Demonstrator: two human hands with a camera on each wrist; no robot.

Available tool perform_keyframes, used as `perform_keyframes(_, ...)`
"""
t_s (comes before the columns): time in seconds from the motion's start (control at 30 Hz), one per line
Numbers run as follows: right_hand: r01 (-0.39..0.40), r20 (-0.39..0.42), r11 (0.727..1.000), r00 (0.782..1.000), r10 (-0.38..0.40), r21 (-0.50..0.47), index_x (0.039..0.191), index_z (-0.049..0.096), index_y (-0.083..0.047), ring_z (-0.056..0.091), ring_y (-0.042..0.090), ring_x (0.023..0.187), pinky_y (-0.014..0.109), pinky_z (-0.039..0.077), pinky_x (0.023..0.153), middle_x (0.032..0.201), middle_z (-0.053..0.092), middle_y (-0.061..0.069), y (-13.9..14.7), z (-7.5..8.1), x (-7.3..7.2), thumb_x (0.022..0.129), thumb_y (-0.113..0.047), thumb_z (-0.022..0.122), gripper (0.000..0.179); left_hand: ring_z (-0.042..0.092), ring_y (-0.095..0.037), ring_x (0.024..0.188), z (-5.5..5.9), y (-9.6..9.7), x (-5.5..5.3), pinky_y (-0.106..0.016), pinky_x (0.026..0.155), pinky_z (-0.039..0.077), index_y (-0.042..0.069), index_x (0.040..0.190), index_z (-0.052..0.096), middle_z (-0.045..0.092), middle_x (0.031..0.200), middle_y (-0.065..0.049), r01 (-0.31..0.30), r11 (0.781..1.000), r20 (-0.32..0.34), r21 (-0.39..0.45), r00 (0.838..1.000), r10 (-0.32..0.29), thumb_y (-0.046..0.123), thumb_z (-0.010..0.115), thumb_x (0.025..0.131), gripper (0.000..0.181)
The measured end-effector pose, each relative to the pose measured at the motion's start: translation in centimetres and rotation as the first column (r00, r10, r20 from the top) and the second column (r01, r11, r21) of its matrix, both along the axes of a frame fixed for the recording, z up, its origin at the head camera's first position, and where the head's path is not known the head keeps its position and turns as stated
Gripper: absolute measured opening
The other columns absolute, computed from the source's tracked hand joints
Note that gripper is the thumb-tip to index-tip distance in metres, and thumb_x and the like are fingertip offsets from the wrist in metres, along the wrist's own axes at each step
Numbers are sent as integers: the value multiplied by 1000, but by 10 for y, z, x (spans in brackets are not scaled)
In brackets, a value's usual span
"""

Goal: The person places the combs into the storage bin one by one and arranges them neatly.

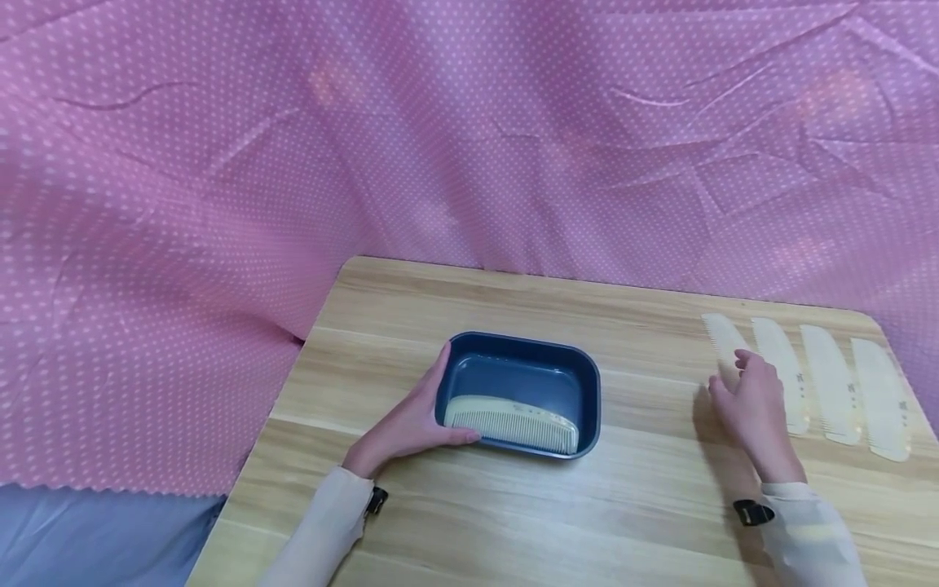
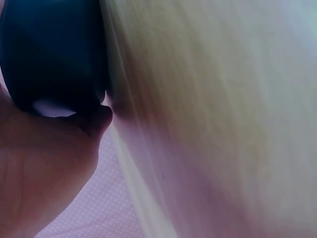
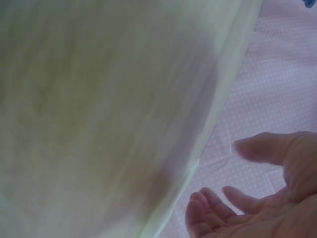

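A dark blue rectangular tray (image 1: 513,375) sits on the wooden table, with a cream comb (image 1: 506,414) lying along its front wall, teeth toward the front. My left hand (image 1: 407,424) grips the tray's left front corner, thumb at the front rim and fingers along the left side. The left wrist view shows that hand (image 2: 44,168) against the dark tray wall. Over at the right, my right hand (image 1: 759,408) hovers above the leftmost comb (image 1: 722,338) of a row, partly hiding it. Thumb and fingers are spread apart in the right wrist view, with nothing between them.
More cream combs stand in line to the right, a second comb (image 1: 781,359), a third comb (image 1: 829,379) and the rightmost comb (image 1: 880,399) near the right edge. Pink dotted cloth (image 1: 469,147) hangs behind the wooden table (image 1: 587,522) and along its left side.
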State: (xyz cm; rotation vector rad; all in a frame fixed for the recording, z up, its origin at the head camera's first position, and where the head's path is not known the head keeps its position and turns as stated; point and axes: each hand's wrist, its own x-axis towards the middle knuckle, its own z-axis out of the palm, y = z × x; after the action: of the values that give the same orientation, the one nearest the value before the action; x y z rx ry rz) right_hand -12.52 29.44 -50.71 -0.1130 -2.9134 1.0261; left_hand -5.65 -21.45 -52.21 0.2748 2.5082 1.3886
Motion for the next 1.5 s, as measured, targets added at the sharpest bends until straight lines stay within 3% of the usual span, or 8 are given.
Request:
perform_keyframes(0.33, 15, 101, 996, 995, -24, 90, 152, 28, 28, 29, 75, 128, 83, 33, 104, 140, 30, 58, 16, -1, -8, 101, -5, 59, 68, 12, -20, 164, -1, 2, -1, -64, 126, 25, 38, 175, -10, 2, 180, 15, -1, 1000, -4, -14, 1000, 1, 60, 95, 80, 144)
perform_keyframes(0.57, 43, 127, 995, 990, -54, 95, 152, 27, 27, 26, 75, 129, 82, 30, 104, 141, 26, 58, 27, 0, -10, 97, -6, 57, 70, 13, -21, 164, -1, 3, -2, -64, 125, 24, 39, 175, -10, 2, 180, 14, 3, 1000, -3, 3, 1000, -3, 58, 96, 80, 143)
perform_keyframes(0.97, 53, 204, 993, 976, -75, 108, 149, 31, 28, 38, 71, 120, 80, 40, 99, 132, 34, 56, 49, 1, -20, 101, -24, 69, 80, 14, -21, 164, -2, 2, -1, -65, 125, 25, 39, 175, -10, 3, 180, 16, -5, 1000, 8, 6, 1000, 5, 57, 95, 81, 142)
perform_keyframes(1.17, 39, 249, 994, 966, -64, 101, 146, 33, 30, 40, 70, 120, 79, 40, 101, 131, 34, 56, 49, 2, -23, 102, -34, 72, 87, 13, -21, 164, -2, 0, 0, -65, 125, 25, 39, 175, -9, 2, 179, 16, -6, 1000, 7, 4, 1000, 6, 57, 95, 81, 142)
perform_keyframes(1.5, -24, 255, 999, 967, 17, 27, 148, 30, 30, 44, 69, 128, 76, 40, 106, 141, 38, 57, 42, 1, -26, 105, -34, 73, 88, 12, -21, 164, 0, 1, 1, -65, 125, 24, 38, 175, -10, 1, 180, 15, -2, 1000, -2, 8, 1000, 2, 55, 95, 82, 142)
